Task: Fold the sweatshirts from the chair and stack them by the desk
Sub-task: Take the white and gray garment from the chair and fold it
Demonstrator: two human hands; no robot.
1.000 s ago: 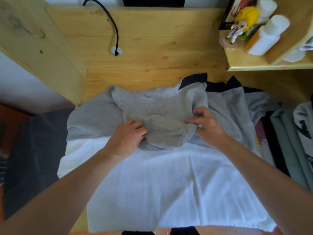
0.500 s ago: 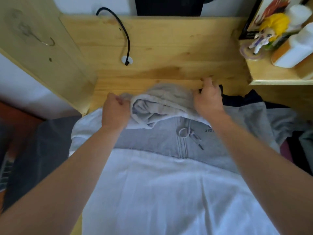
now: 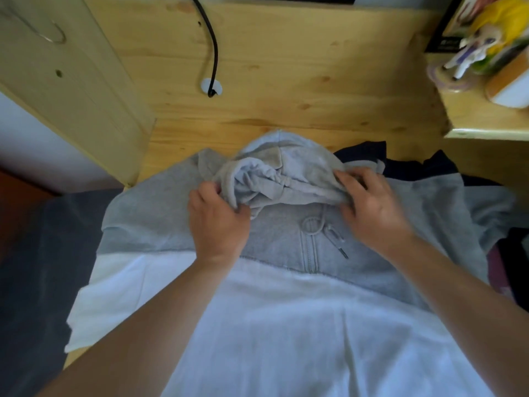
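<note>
Left hand [image 3: 219,222] and right hand [image 3: 372,209] each grip a side of the bunched hood [image 3: 286,173] of a grey-and-white sweatshirt [image 3: 286,325], fingers curled into the fabric. It lies spread flat on the wooden counter [image 3: 286,81], drawstring [image 3: 323,230] looped below the hood.

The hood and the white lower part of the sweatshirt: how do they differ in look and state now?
The hood is grey and bunched into folds; the white lower part lies spread nearly flat. The left hand and right hand each have a grip on the hood's edges, while only the forearms pass over the white part. Both belong to one sweatshirt lying on the wooden desk.
</note>
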